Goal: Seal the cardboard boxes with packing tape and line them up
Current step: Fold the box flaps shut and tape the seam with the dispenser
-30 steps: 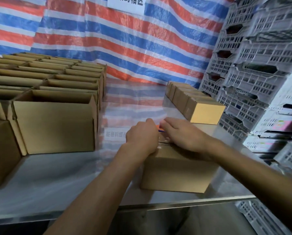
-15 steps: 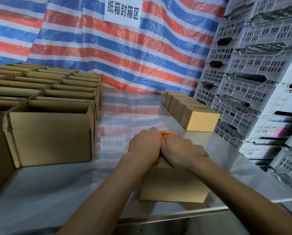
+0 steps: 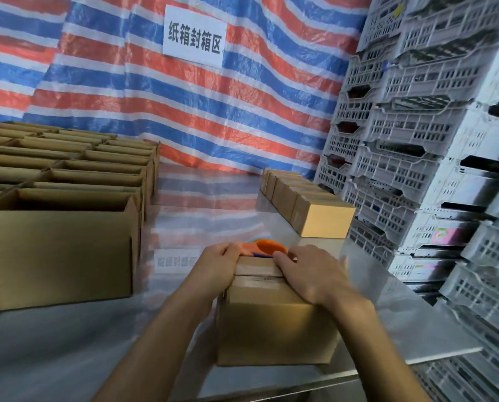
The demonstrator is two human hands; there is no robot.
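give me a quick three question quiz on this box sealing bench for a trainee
1. True or false: the closed brown cardboard boxes stand in a row beside the stacked white plastic crates.
2. Which hand lies flat on the brown cardboard box nearest the person? A left, B right.
3. Fill in: the plastic tape dispenser at that box's far edge is ____.
Key: 1 true; 2 B, the right hand; 3 orange.

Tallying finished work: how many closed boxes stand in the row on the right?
5, probably: nearest box beside the crates, four more in line behind it toward the tarp; far ones blur.
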